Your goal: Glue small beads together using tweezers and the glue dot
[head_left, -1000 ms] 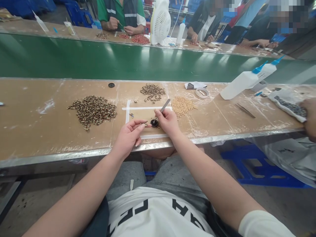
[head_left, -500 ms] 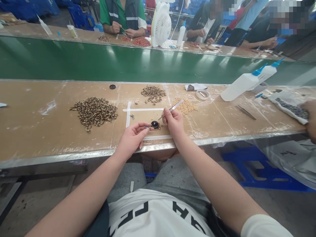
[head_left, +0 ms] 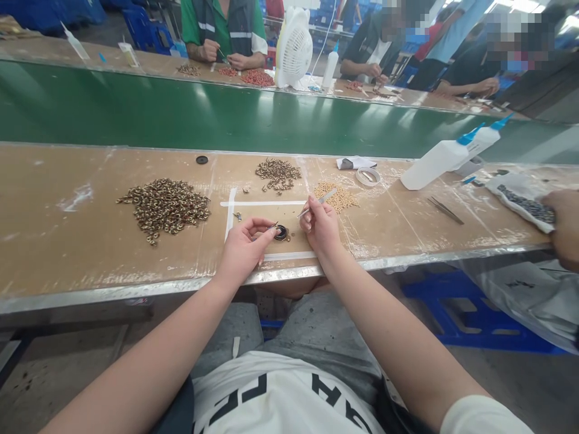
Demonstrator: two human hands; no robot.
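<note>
A: Your left hand (head_left: 244, 247), frame centre — what's it got?

B: Thumb and forefinger pinched shut on a tiny metal piece (head_left: 273, 226) (too small to tell what), just beside the black disc (head_left: 281, 232) lying on the table (head_left: 67, 241) inside the white tape outline (head_left: 233, 211).

A: And your right hand (head_left: 319, 226)?

B: Closed around tweezers (head_left: 316, 203), tips pointing left and down toward the disc, not touching it.

A: Around you?

B: Big pile of brass rings (head_left: 165, 205) left of centre, smaller brass pile (head_left: 277, 172) above the tape, tan beads (head_left: 337, 196) right of the tweezers, white squeeze bottle (head_left: 434, 163) lying upper right. Another person's hand (head_left: 563, 226) at the right edge.
</note>
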